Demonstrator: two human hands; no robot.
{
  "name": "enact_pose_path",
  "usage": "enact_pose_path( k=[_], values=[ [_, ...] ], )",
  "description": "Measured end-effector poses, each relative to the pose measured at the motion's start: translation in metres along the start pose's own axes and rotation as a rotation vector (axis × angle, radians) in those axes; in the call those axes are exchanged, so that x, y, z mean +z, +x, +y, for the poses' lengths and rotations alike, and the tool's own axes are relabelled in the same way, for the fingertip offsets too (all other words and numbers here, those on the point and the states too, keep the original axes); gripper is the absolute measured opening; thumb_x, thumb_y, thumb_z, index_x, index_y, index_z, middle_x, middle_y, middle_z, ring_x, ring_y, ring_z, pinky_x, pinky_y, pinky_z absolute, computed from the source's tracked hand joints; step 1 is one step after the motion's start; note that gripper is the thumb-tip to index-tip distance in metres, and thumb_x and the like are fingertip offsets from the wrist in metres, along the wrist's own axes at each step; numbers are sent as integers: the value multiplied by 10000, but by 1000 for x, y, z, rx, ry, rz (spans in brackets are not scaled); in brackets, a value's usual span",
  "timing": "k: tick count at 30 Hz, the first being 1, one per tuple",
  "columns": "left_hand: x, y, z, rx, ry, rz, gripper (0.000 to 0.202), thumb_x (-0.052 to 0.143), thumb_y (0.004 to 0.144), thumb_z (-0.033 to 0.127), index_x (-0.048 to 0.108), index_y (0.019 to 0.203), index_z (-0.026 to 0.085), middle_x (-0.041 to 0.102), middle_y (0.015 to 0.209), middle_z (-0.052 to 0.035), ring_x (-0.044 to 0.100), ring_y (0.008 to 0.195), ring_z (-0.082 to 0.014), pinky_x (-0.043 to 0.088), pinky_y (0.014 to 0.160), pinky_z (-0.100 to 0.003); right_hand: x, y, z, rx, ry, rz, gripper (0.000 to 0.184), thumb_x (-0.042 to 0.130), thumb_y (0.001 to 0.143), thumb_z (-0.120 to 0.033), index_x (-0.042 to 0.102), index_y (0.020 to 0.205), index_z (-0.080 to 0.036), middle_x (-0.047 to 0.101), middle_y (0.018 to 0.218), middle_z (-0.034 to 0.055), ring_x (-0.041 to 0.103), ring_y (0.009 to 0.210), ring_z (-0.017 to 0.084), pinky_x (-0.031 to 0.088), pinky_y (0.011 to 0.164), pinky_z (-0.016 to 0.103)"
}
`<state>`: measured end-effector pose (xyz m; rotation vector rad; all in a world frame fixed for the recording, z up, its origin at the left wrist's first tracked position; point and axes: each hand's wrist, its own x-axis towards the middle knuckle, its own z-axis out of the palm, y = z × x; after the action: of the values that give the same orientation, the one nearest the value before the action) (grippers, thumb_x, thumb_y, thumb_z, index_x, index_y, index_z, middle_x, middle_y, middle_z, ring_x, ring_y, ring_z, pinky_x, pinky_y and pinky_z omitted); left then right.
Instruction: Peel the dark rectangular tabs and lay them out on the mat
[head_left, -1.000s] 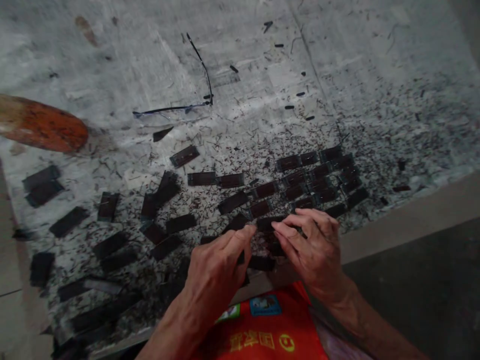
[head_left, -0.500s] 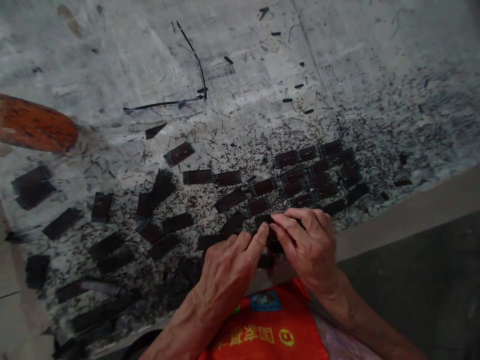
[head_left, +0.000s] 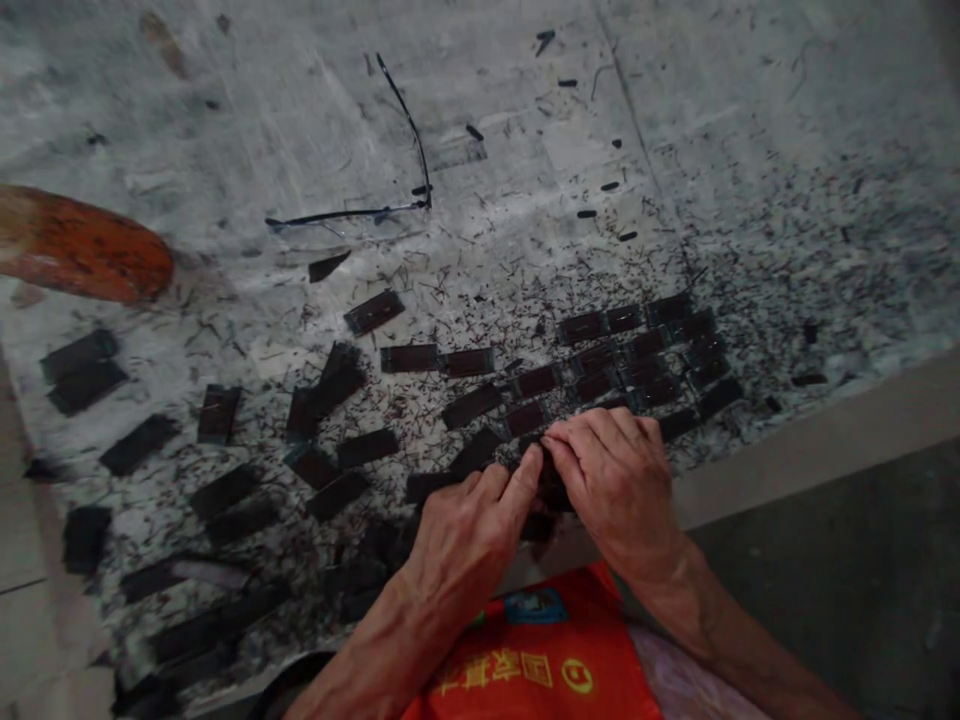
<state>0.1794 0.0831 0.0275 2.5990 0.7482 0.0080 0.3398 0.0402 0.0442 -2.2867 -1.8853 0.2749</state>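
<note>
Both my hands meet over one small dark rectangular piece near the front edge of a grimy white work surface. My left hand pinches its left end with fingers pressed together. My right hand curls over its right end, fingers closed on it. Most of the piece is hidden under the fingers. Just beyond my right hand lies a tidy cluster of similar dark pieces set in rows. More of the same pieces lie scattered to the left.
A pair of thin-framed glasses lies folded open further back. An orange-brown rounded object sits at the far left. Fine dark shavings litter the surface. A pale ledge borders the surface on the right, with dark floor below. My orange apron shows at the bottom.
My hands have drawn together from slightly apart and now both close on the same dark piece. The view shifted slightly.
</note>
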Motion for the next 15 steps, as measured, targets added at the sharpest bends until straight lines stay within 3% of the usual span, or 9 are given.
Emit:
enact_pose_path(
  k=[9,15],
  values=[
    [-4,4,2,-52,-44,-31,424,458,849,65,505,1264,138,633,693,-6,624,599,-170,454,473,-239,0,3,4,-22,-3,-18,103,551,897,-220,626,828,-207,656,797,31,518,781,203,311,724,349],
    [-11,4,3,-96,-205,-18,437,466,809,38,542,1227,140,683,715,-24,650,586,-177,486,461,-232,0,0,5,-25,23,-2,106,555,892,-221,628,819,-203,655,789,36,526,779,209,309,736,356]
  ],
)
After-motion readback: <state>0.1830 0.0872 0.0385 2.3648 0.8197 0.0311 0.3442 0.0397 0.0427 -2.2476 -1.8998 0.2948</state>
